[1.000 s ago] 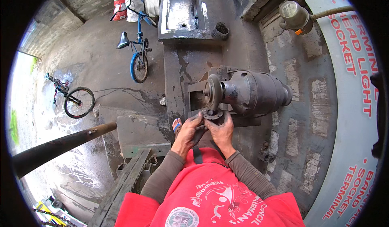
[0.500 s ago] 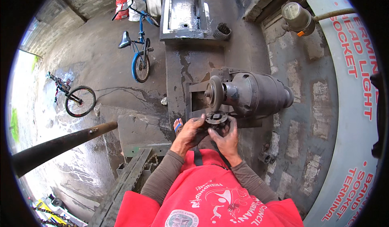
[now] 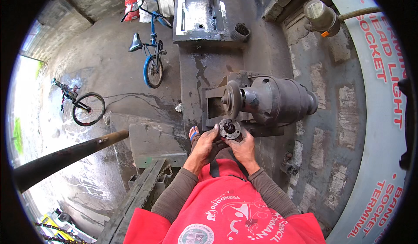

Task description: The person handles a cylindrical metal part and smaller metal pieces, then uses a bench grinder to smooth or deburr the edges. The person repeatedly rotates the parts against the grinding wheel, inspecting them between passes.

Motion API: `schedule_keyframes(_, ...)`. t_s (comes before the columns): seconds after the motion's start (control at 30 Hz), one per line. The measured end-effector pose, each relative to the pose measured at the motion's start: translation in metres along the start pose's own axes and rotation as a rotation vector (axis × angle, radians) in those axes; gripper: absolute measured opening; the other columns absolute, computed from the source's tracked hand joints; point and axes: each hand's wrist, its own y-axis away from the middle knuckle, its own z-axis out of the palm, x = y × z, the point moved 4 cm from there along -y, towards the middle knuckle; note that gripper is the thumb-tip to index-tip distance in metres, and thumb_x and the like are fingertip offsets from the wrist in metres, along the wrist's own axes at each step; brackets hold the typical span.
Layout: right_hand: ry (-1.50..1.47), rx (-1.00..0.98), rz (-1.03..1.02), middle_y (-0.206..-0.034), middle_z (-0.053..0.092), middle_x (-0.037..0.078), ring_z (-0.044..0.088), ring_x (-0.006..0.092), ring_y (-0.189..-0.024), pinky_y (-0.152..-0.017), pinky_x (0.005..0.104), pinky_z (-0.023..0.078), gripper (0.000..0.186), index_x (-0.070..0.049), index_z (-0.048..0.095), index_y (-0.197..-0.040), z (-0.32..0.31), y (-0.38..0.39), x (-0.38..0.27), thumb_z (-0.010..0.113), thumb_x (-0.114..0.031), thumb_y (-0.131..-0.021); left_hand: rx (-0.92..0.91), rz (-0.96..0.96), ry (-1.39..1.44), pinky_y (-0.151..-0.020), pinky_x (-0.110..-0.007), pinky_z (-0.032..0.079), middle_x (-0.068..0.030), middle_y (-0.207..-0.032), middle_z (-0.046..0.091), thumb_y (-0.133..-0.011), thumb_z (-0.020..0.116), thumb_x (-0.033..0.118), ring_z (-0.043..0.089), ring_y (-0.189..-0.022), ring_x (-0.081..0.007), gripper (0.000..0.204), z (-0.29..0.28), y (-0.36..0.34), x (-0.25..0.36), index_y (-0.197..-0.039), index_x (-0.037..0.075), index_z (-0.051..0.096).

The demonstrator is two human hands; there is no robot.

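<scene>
Between my two hands is a small round metal flange (image 3: 230,129), with holes around its pale rim and a dark raised centre. My left hand (image 3: 206,144) grips its left edge, thumb on the rim. From the right, my right hand (image 3: 244,148) closes on the opposite edge, its thumb near the lower rim. The fingers beneath the part are mostly hidden. Just beyond my hands stands a bench grinder (image 3: 278,100), its grinding wheel (image 3: 233,99) at the left end, apart from the flange.
A concrete basin (image 3: 202,37) lies ahead, with a dark pot (image 3: 240,33) at its corner. A blue bicycle (image 3: 153,39) and another bicycle (image 3: 85,107) stand to the left. A metal pipe (image 3: 74,154) juts in at left; a lettered signboard (image 3: 374,126) lines the right.
The flange has tilted, so its holed face now turns up toward me. Both hands have shifted slightly with it and still hold it.
</scene>
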Motion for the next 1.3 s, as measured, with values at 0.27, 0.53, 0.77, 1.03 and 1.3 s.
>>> schedule_keyframes(0.27, 0.191, 0.142, 0.089, -0.101, 0.077, 0.015, 0.074, 0.0238, -0.094, -0.083, 0.0371, 0.056, 0.042, 0.000, 0.070, -0.112, -0.003, -0.001, -0.011, 0.086, -0.022, -0.079, -0.004, -0.013, 0.115, -0.103, -0.044, 0.052, -0.0141, -0.125, 0.067, -0.105, 0.052, 0.046, 0.065, -0.114, -0.0268, 0.056, 0.001, -0.019, -0.013, -0.128, -0.004, 0.060)
schedule_keyframes(0.53, 0.204, 0.172, 0.024, -0.100, 0.076, 0.016, 0.074, 0.0292, -0.093, -0.082, 0.0389, 0.055, 0.037, -0.001, 0.070, -0.109, -0.007, -0.013, -0.027, 0.084, -0.020, -0.080, -0.009, -0.050, 0.154, -0.103, -0.042, 0.051, -0.0108, -0.128, 0.065, -0.103, 0.054, 0.049, 0.063, -0.116, -0.0244, 0.057, 0.003, -0.035, -0.017, -0.131, -0.001, 0.059)
schedule_keyframes(0.77, -0.079, -0.052, 0.049, -0.112, 0.072, 0.012, 0.069, 0.0185, -0.104, -0.091, 0.0339, 0.054, 0.057, 0.003, 0.060, -0.124, -0.007, 0.008, -0.023, 0.088, -0.016, -0.079, 0.043, -0.095, 0.187, -0.090, -0.038, 0.056, -0.0104, -0.120, 0.068, -0.104, 0.054, 0.047, 0.065, -0.108, -0.0215, 0.051, -0.023, -0.014, -0.013, -0.124, 0.001, 0.064)
schedule_keyframes(1.03, -0.130, -0.041, 0.155, -0.117, 0.070, 0.009, 0.067, 0.0154, -0.107, -0.094, 0.0320, 0.054, 0.057, 0.002, 0.061, -0.126, -0.006, -0.002, -0.017, 0.089, -0.009, -0.077, 0.054, -0.056, -0.038, -0.097, -0.040, 0.055, -0.0144, -0.127, 0.066, -0.107, 0.047, 0.045, 0.066, -0.113, -0.0244, 0.055, -0.010, -0.005, 0.001, -0.132, -0.003, 0.057)
schedule_keyframes(1.3, -0.065, 0.133, -0.033, -0.106, 0.075, 0.012, 0.072, 0.0168, -0.095, -0.084, 0.0324, 0.058, 0.043, 0.004, 0.064, -0.113, -0.012, -0.013, -0.026, 0.087, -0.011, -0.080, -0.155, -0.023, 0.061, -0.104, -0.041, 0.052, -0.0125, -0.130, 0.064, -0.107, 0.051, 0.038, 0.062, -0.121, -0.0252, 0.050, 0.013, -0.015, -0.003, -0.136, -0.002, 0.054)
